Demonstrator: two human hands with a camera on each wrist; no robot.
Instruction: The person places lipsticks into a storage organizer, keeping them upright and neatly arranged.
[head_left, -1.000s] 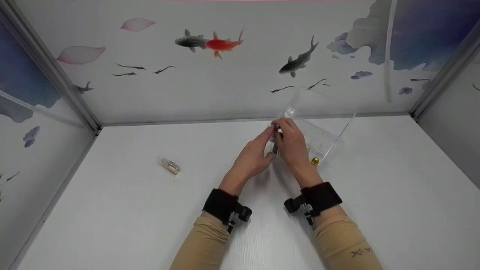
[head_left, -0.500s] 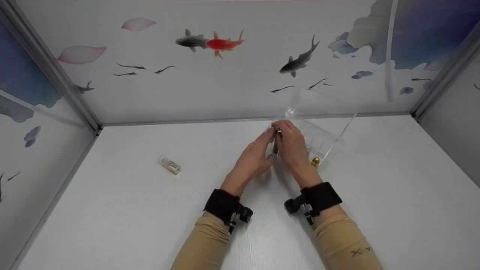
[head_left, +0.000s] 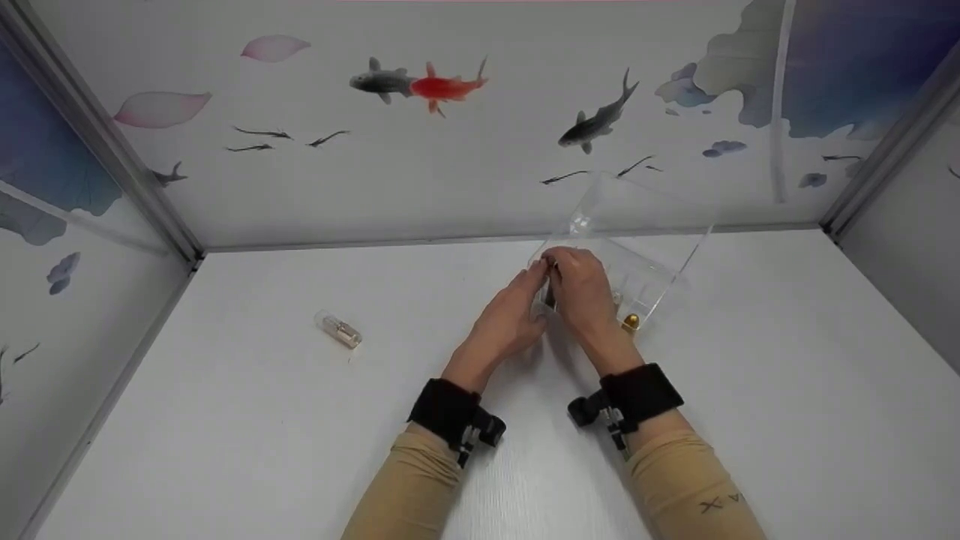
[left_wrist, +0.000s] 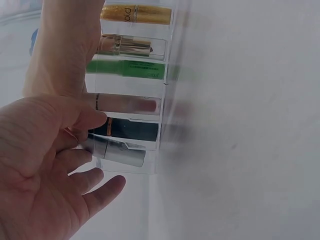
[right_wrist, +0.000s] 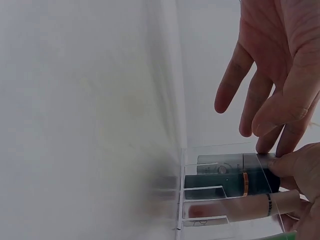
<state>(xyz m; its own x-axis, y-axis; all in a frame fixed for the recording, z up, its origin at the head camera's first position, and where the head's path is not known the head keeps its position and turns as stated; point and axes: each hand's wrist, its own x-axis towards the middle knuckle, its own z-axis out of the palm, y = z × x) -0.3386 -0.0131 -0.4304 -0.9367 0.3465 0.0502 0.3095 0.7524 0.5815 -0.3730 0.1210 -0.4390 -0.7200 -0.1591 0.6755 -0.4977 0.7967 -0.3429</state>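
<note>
A clear plastic lipstick organizer (head_left: 637, 262) stands near the back wall. Its front row holds a silver-grey lipstick tube (left_wrist: 122, 153), a dark green tube (left_wrist: 132, 130), a pink one (left_wrist: 130, 104), a bright green one (left_wrist: 142, 69) and gold ones (left_wrist: 150, 15). My right hand (head_left: 581, 289) pinches the top of the silver-grey tube in the end slot, its thumb (right_wrist: 287, 165) showing in the right wrist view. My left hand (head_left: 506, 319) is at the organizer's left end, fingers extended; its fingertips reach the same tube top and its thumb lies near the dark green tube.
A clear-capped tube (head_left: 339, 330) lies on the white table (head_left: 247, 435), left of the hands. Behind the organizer rises a wall (head_left: 450, 172) printed with fish. Metal-framed side panels (head_left: 52, 270) bound the table left and right.
Both sets of fingertips have sunk slightly toward the organizer, the right hand most. The pale glint between the fingers is now covered. The organizer and the loose tube stay in place.
</note>
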